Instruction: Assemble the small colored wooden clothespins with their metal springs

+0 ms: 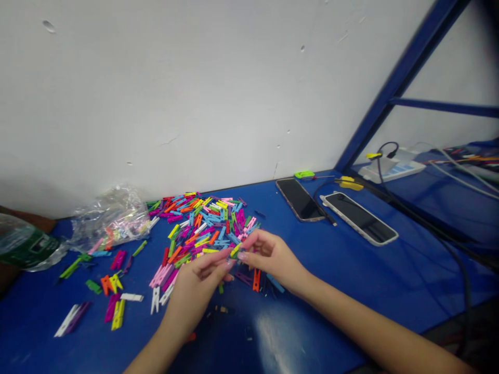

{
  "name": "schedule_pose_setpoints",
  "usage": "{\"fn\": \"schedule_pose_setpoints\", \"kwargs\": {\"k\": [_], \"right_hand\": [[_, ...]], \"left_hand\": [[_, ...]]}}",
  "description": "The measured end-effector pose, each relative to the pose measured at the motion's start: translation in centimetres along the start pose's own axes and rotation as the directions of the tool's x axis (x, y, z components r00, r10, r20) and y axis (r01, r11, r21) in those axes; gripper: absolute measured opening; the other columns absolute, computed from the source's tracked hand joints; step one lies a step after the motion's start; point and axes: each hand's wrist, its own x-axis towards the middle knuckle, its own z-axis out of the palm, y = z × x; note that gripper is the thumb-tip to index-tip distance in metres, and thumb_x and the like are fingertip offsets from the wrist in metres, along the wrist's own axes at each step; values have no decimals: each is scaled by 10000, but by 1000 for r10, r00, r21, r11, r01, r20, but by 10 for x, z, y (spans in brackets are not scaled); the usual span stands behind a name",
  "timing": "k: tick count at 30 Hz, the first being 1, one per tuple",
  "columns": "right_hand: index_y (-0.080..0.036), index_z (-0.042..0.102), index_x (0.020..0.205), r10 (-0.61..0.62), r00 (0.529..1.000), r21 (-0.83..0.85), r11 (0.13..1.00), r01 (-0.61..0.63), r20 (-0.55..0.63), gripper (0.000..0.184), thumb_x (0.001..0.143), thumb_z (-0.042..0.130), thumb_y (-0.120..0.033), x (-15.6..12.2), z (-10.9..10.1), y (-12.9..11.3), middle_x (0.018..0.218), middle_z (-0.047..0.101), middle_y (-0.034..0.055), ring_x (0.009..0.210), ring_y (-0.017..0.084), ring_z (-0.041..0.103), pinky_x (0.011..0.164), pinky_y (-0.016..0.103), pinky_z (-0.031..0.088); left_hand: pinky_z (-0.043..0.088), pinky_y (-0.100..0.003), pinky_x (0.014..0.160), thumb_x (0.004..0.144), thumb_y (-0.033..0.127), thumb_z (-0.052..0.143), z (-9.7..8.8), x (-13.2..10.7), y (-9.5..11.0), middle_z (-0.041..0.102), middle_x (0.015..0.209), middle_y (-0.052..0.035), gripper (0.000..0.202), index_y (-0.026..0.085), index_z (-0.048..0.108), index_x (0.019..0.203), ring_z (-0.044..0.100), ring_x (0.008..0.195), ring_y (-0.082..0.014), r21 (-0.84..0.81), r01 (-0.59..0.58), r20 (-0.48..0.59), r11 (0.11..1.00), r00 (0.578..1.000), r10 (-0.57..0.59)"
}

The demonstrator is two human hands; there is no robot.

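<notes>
In front of me my left hand (197, 285) and my right hand (275, 257) meet with their fingertips pinched together. Between them is a small yellow-green clothespin (235, 251), partly hidden by the fingers. Just behind and beneath the hands spreads a heap of small colourful clothespins (202, 226). An orange clothespin (256, 279) lies below my right hand, and a white clothespin (155, 299) lies to the left of my left hand.
Left are loose clothespins, among them a yellow one (118, 314), a clear plastic bag (117, 213) of clothespins and a bottle (29, 244). Right lie a dark phone (300, 199), a white-cased phone (360, 218), a cable (436, 236) and a power strip (405, 170). Behind stands a wall.
</notes>
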Motion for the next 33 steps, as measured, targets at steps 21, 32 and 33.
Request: {"fn": "schedule_pose_setpoints", "kwargs": {"k": [21,32,33], "right_hand": [[-163,523,651,-14,998,-30,999,13,-65,193,608,669,-281,0,-1,-4,627,571,-23,560,85,513,548,214,405],[-165,512,677,25,998,-70,997,-21,53,222,636,643,-340,-2,1,2,632,565,-16,560,94,517,551,229,417],[-166,510,679,27,998,-76,997,-22,60,219,640,641,-338,-2,1,2,630,562,-17,566,97,519,555,230,418]], "left_hand": [[480,-220,558,609,265,649,0,1,-2,683,681,-16,249,161,644,835,619,560,-128,-88,54,33,995,998,-51],[419,-187,447,666,270,600,0,-1,-3,605,520,22,190,148,592,812,590,502,-123,62,-44,48,997,998,41],[421,-187,450,667,264,599,0,-1,-3,609,543,21,203,150,584,834,592,508,-122,57,-44,44,997,998,41]]}}
